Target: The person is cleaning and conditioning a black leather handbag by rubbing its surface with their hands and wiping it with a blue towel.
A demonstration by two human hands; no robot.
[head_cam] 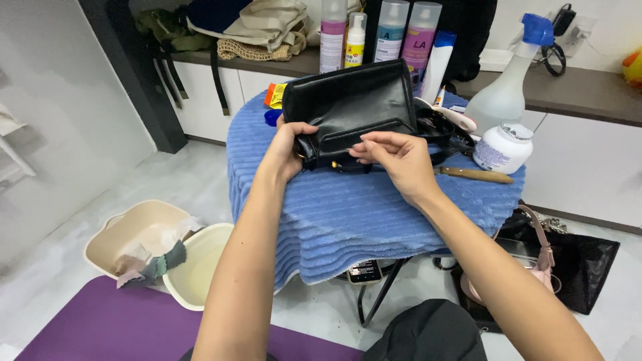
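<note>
While hands grip black bag (351, 110) | spray bottle (509, 87), jar (503, 148) just right

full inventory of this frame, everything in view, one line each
handbag: 1, black, on the towel, held at both ends
towel: 1, blue ribbed, draped over a small table
spray bottle: 1, clear with blue head, right of the handbag
jar: 1, white, right edge of the towel
brush handle: 1, wooden, beside the jar
bottles: about 5, mixed colours, on the shelf behind
basins: 2, cream, floor left, rags inside
mat: 1, purple, floor bottom left
pink bag: 1, floor right, on a black bag
left hand: grips the handbag's left end
right hand: fingers on the handbag's front edge
</note>
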